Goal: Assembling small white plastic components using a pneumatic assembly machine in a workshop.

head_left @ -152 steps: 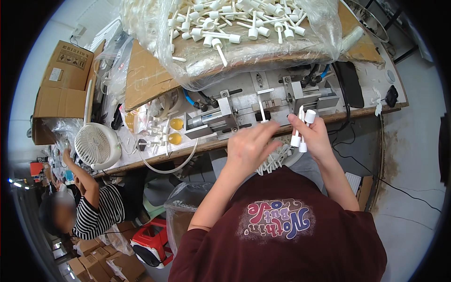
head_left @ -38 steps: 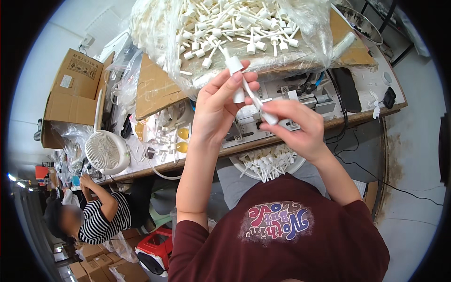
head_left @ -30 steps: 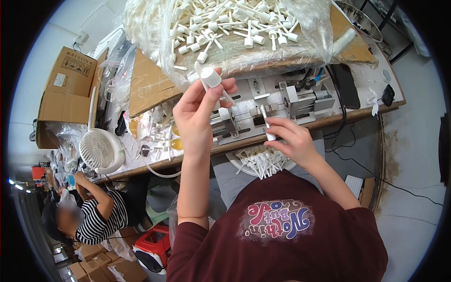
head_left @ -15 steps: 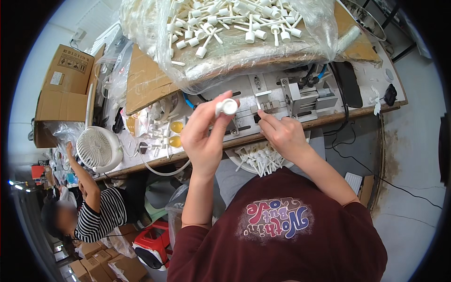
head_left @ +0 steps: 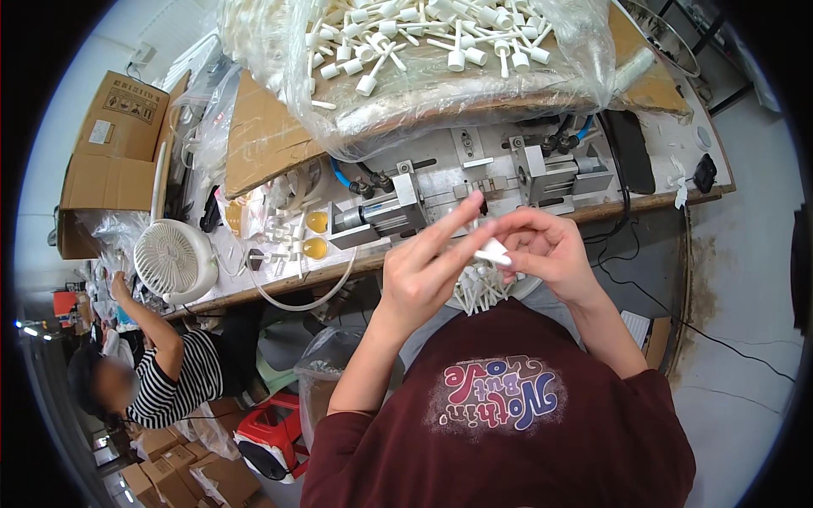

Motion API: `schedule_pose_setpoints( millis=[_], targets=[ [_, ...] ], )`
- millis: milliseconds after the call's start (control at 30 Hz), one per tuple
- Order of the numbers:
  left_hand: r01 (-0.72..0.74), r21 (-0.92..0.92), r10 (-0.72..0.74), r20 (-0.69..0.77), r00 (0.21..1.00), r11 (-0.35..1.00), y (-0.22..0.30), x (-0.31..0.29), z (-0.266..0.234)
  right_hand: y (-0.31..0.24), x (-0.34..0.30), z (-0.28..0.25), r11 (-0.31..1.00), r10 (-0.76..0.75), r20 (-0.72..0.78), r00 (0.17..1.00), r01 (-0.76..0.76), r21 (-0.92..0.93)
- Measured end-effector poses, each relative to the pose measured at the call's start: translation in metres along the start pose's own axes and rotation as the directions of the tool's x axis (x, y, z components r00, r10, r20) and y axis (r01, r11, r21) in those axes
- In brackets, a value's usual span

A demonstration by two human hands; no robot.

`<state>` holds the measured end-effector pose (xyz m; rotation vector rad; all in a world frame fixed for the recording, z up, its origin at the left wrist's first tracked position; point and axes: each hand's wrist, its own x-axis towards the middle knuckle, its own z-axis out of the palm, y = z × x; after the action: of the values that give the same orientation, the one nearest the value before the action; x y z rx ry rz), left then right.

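Note:
In front of my chest, the two hands meet. My right hand [head_left: 546, 250] pinches a white plastic applicator with a round cap [head_left: 494, 251] between thumb and fingers. Beside it is my left hand [head_left: 432, 267], its index and middle fingers stretched out towards the right hand; its thumb is hidden. Just beyond the hands sits a metal fixture [head_left: 483, 184] between two pneumatic cylinders, the left one [head_left: 381, 218] and the right one [head_left: 563, 176]. Below the hands, a white bowl [head_left: 527, 296] of similar white pieces [head_left: 476, 290] is partly covered.
A heap of white capped pieces [head_left: 457, 59] lies in clear plastic on cardboard [head_left: 262, 135] above the bench. At left stand a white fan [head_left: 174, 262] and a carton [head_left: 114, 161]. Black cables [head_left: 627, 195] hang at right. Another person in a striped shirt [head_left: 182, 381] sits at far left.
My left hand has come down and right from its raised place, where it held a white capped piece. My right hand has drawn back from the fixture and now holds a white piece.

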<state>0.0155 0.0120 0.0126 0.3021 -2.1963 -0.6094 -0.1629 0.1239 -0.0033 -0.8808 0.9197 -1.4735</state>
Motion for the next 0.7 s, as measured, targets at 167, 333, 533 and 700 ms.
schedule_pose_setpoints(
  millis=[167, 333, 533, 700],
  targets=[
    [0.575, -0.458, -0.634, 0.032, 0.773, 0.678, 0.005, -0.011, -0.012, 0.015, 0.005, -0.008, 0.278, -0.408, 0.169, 0.897, 0.299, -0.913],
    [0.582, -0.744, -0.707, 0.214, 0.674, 0.329, 0.008, -0.006, -0.016, 0.036, 0.012, -0.009, -0.052, -0.316, 0.363, 0.877, 0.366, -0.929],
    [0.556, -0.801, -0.683, 0.278, 0.676, 0.223, 0.011, -0.006, -0.019, 0.034, 0.017, 0.002, -0.128, -0.404, 0.381, 0.832, 0.361, -0.924],
    [0.535, -0.823, -0.665, 0.291, 0.688, 0.193, 0.009, -0.009, -0.015, 0.037, 0.015, -0.001, -0.218, -0.354, 0.358, 0.864, 0.296, -0.930]
  ],
)
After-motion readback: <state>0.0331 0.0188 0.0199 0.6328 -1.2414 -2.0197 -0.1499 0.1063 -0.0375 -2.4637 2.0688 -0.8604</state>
